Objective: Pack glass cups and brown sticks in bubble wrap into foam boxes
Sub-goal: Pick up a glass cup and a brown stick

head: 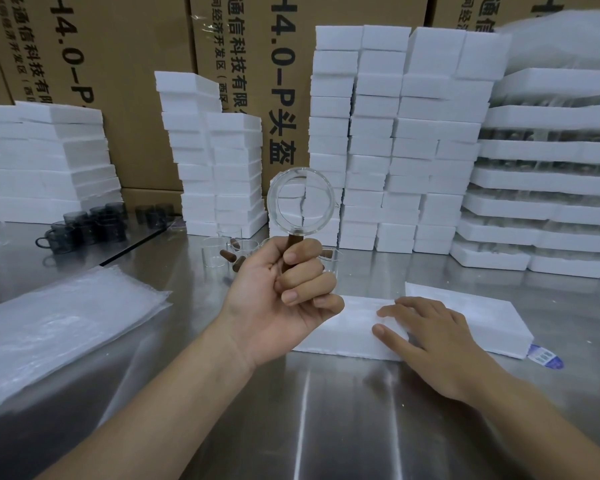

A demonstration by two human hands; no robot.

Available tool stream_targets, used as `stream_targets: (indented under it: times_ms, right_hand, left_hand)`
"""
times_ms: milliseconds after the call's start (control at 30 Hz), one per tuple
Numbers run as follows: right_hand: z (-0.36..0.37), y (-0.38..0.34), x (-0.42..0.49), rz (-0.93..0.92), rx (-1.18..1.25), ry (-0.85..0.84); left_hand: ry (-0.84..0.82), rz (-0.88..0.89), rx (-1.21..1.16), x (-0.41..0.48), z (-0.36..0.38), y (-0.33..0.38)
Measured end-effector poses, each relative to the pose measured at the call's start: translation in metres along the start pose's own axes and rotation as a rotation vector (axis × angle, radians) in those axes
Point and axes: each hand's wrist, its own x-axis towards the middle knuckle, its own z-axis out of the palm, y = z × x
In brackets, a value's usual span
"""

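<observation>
My left hand (284,299) grips a brown stick (293,242) that carries a clear glass cup (301,201), held up with the cup's round mouth facing me. My right hand (426,337) lies flat with straight fingers on a white foam box (354,327) on the steel table. A second foam piece (471,313) sits just behind it. More clear glass cups (215,254) and loose brown sticks (230,256) stand behind my left hand. A stack of bubble wrap sheets (59,327) lies at the left.
Tall stacks of white foam boxes (395,140) line the back, with foam trays (548,188) at the right. Dark glass mugs (87,225) cluster at the back left. Cardboard cartons (136,64) stand behind. A blue label (546,356) lies by the foam.
</observation>
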Motion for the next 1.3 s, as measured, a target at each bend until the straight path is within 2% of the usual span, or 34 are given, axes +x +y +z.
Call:
stream_targets:
  times_ms: [167, 233, 300, 400, 500, 567, 667, 800, 1100, 1167, 1300]
  right_hand:
    - [0.001, 0.002, 0.0, -0.006, 0.002, 0.011]
    - [0.001, 0.0, -0.001, -0.001, 0.027, 0.021]
    - [0.0, -0.004, -0.002, -0.008, 0.038, 0.06]
    - [-0.006, -0.012, -0.004, -0.064, 0.103, 0.204]
    - [-0.014, -0.019, -0.006, -0.101, 0.3, 0.296]
    - [-0.017, -0.025, -0.008, -0.136, 0.351, 0.313]
    - [-0.016, -0.034, -0.013, -0.208, 0.344, 0.318]
    - [-0.017, -0.044, -0.013, -0.271, 0.34, 0.372]
    - [-0.024, -0.049, -0.014, -0.332, 0.388, 0.378]
    - [-0.025, -0.051, -0.014, -0.34, 0.363, 0.39]
    - [-0.027, -0.051, -0.014, -0.313, 0.344, 0.439]
  left_hand:
    - [0.018, 0.02, 0.035, 0.0, -0.001, 0.0]
    - [0.08, 0.059, 0.134, 0.003, -0.002, 0.0]
    - [0.2, 0.131, 0.381, 0.008, -0.006, -0.002]
    - [0.377, 0.265, 0.864, 0.014, -0.013, -0.008]
    - [0.424, 0.261, 1.208, 0.014, -0.019, -0.016]
    - [0.417, 0.246, 1.325, 0.013, -0.023, -0.02]
    - [0.398, 0.225, 1.35, 0.013, -0.023, -0.021]
    - [0.405, 0.154, 1.202, 0.014, -0.019, -0.017]
    - [0.502, 0.158, 1.292, 0.014, -0.026, -0.014]
    - [0.531, 0.209, 1.341, 0.014, -0.03, -0.015]
    - [0.554, 0.462, 1.403, 0.012, -0.025, -0.017]
